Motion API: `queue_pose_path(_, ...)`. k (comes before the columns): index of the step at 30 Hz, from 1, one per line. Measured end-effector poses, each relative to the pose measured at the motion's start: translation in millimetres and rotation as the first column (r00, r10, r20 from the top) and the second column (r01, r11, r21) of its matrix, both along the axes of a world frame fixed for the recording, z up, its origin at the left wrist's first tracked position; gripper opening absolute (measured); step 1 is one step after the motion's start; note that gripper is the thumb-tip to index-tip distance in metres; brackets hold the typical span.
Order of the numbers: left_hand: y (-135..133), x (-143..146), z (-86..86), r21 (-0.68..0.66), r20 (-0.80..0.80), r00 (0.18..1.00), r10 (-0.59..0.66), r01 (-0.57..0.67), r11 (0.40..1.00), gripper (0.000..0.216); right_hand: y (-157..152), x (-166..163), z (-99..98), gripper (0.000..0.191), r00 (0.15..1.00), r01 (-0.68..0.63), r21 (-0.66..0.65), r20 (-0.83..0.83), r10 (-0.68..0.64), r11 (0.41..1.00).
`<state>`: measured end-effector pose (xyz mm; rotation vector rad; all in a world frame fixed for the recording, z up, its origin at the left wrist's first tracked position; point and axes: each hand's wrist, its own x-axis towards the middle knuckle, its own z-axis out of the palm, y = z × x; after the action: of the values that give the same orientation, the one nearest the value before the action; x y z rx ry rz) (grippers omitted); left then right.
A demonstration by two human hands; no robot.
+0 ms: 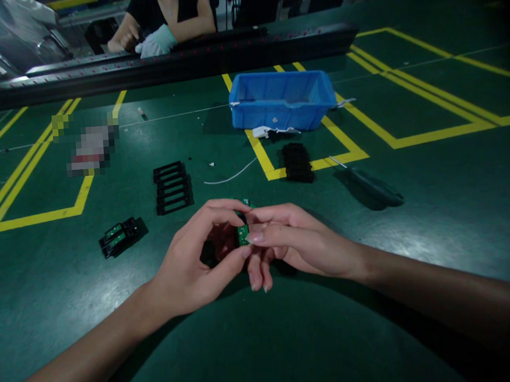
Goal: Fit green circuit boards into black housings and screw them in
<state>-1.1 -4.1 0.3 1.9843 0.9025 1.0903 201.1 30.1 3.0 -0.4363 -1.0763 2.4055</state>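
Small green circuit board point(243, 234) between person's two hands, over green table point(335, 342). Component-dotted face turned up toward person. Visible part longer near-to-far than across; right end covered by fingers, so full long axis cannot be told. Left hand point(194, 259) clamped on board: thumb tip at near edge, index fingertip at far edge. Right hand point(302, 237) pinching it, thumb tip over right side, two fingers curled lower, nearer person.
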Motion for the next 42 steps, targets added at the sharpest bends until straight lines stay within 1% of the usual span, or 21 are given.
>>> queue_pose_path(8,0.1,0.8,0.3,-0.007,0.000,1.000,-0.006,0.006,1.000,0.035,0.0,-0.3,-1.2,0.011,1.000,-0.003,-0.003,-0.019,0.003,1.000)
queue_pose_path(18,-0.3,0.4,0.8,-0.006,-0.008,1.000,-0.001,0.001,1.000,0.033,0.1,-0.5,-0.1,0.014,1.000,-0.006,0.006,0.001,0.006,1.000)
queue_pose_path(42,0.0,1.3,1.2,-0.015,-0.016,1.000,-0.005,0.005,1.000,0.035,0.1,-0.6,-2.0,0.011,0.999,-0.008,0.009,-0.032,0.009,1.000)
